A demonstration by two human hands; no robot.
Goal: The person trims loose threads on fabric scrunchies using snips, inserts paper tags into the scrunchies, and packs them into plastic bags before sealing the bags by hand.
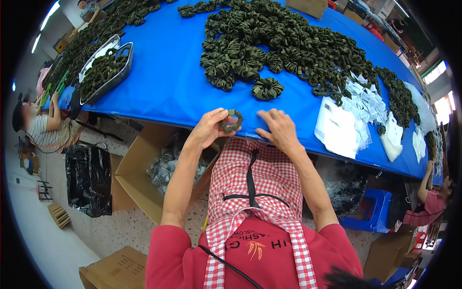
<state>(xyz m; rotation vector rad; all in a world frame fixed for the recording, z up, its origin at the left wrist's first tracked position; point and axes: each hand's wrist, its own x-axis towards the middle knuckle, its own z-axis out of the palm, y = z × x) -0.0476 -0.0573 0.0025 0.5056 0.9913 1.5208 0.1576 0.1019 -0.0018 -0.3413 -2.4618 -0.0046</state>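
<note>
A small dark green scrunchie [237, 126] is pinched between the thumb and fingers of my left hand [208, 127], just over the table's front edge. To its right, my right hand [280, 129] is above the edge with its fingers apart and nothing in them. Beyond my hands a larger green scrunchie [267, 89] lies by itself on the blue tabletop [168, 72]. Behind that one spreads a big heap of green scrunchies [250, 33], with smaller ones toward the right.
A tray [126, 72] of scrunchies stands at the left. Clear plastic bags [337, 126] lie at the right, near small packets [368, 103]. Below the edge is an open cardboard box [139, 168]; a blue stool [373, 212] stands right. People sit at both sides.
</note>
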